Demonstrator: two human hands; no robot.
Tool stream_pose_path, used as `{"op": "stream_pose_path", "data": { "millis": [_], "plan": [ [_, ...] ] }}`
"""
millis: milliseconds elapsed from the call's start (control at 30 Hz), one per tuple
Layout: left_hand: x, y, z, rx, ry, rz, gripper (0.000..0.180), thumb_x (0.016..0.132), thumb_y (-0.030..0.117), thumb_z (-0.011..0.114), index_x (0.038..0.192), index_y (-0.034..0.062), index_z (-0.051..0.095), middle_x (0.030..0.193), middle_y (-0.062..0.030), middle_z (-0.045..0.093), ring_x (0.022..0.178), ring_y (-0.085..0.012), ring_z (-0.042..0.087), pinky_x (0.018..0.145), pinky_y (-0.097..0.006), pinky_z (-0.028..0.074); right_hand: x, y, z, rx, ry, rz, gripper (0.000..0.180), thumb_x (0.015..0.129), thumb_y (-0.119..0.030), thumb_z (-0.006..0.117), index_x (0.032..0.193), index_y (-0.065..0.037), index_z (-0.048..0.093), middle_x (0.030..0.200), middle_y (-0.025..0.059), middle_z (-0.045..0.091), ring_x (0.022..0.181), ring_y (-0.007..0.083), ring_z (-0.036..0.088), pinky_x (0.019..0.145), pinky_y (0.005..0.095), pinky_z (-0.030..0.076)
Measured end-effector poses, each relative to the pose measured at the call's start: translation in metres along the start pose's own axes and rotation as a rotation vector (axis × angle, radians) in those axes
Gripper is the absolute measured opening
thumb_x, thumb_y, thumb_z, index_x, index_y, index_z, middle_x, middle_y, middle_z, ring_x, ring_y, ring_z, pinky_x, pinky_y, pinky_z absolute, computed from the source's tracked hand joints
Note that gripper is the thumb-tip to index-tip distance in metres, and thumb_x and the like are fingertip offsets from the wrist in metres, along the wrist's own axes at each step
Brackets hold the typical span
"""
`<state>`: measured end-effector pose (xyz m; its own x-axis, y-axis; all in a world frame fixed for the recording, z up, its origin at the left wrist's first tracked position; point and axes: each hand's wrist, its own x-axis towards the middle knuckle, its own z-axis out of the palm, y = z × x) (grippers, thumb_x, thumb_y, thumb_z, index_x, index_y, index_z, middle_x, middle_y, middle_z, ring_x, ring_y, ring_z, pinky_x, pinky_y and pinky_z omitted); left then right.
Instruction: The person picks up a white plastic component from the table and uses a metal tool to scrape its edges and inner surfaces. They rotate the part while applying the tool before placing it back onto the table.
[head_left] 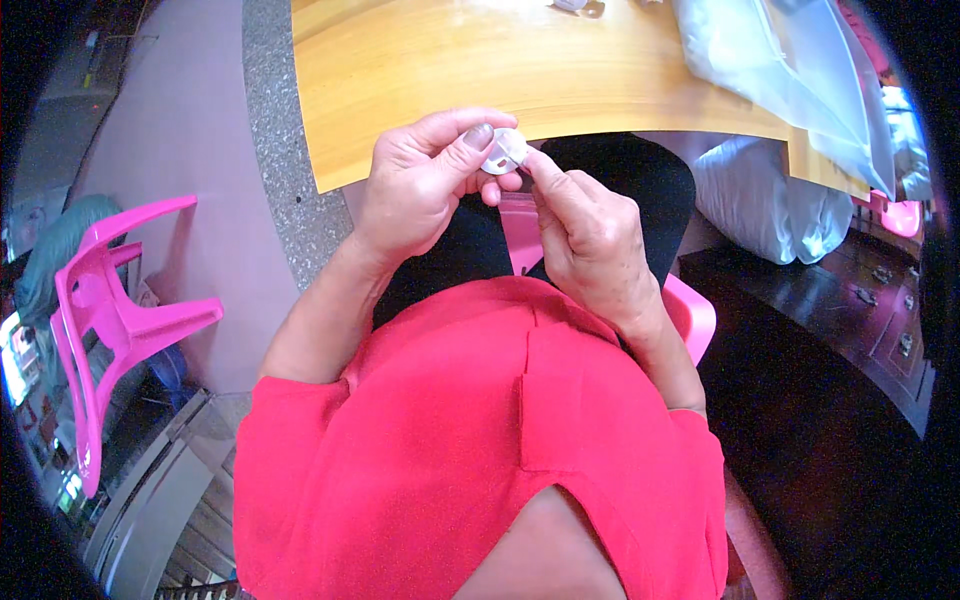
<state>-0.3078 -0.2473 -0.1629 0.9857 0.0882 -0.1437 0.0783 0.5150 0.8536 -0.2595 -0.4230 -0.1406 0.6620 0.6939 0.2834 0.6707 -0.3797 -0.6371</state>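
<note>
Your left hand (425,185) has a small, flat, round, whitish disc (507,152) with a little dark hole in it. Its grip is a pinch, with the thumb on top and the fingers bent round the edge. Your right hand (595,240) has its pointing finger up against the right side of the disc; you can't tell if its thumb is pinching too. The disc is up in front of you, close to the near edge of the shiny yellow-brown wooden table (430,80) and above your lap in black pants (640,175). Far over on the table's right lie big see-through plastic bags (780,70). A puffy whitish plastic sack (755,205) sits below that side. A bright pink plastic chair (125,315) stands off to your left.
</note>
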Motion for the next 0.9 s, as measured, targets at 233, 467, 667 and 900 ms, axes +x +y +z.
{"op": "stream_pose_path", "data": {
  "millis": [233,467,667,900],
  "plan": [
    [0.0007,-0.0032,-0.001,0.009,-0.009,-0.024,0.028,0.096,0.013,0.048,0.115,-0.0053,0.058,0.092,-0.015,0.065,0.076,-0.0186,0.063,0.062,-0.026,0.051,0.0016,0.0012,-0.0039,0.006,-0.054,0.056,0.038,0.079,0.006,0.058,0.117,0.001,0.057,0.074,0.016,0.06,0.065,0.0296,0.063,0.057,0.0358,0.049],
    [-0.0005,-0.0047,-0.0011,-0.059,-0.025,-0.014,0.024,0.096,0.011,0.05,0.113,-0.0034,0.059,0.093,-0.0128,0.065,0.073,-0.0138,0.062,0.06,-0.023,0.05,0.0031,0.0021,-0.0059,0.069,-0.056,0.044,0.036,0.08,0.006,0.056,0.116,0.001,0.057,0.078,0.0174,0.061,0.069,0.0304,0.064,0.06,0.0348,0.05],
    [0.0006,-0.0093,-0.0022,-0.066,-0.014,-0.009,0.025,0.096,0.011,0.049,0.114,-0.004,0.059,0.095,-0.0134,0.065,0.072,-0.0142,0.062,0.061,-0.023,0.05,0.006,0.0056,-0.005,0.21,-0.1,0.109,0.032,0.083,0.006,0.053,0.115,0.003,0.057,0.084,0.0196,0.063,0.075,0.0287,0.066,0.065,0.0304,0.05],
    [0.0062,-0.0063,0.0008,-0.213,0.054,-0.129,0.028,0.096,0.006,0.047,0.119,-0.0077,0.053,0.1,-0.019,0.063,0.081,-0.0219,0.065,0.07,-0.029,0.055,0.0015,0.0079,-0.0008,0.163,-0.015,0.119,0.032,0.081,0.001,0.052,0.113,-0.003,0.056,0.074,0.0196,0.059,0.068,0.0369,0.062,0.058,0.0429,0.05]
  ]
}}
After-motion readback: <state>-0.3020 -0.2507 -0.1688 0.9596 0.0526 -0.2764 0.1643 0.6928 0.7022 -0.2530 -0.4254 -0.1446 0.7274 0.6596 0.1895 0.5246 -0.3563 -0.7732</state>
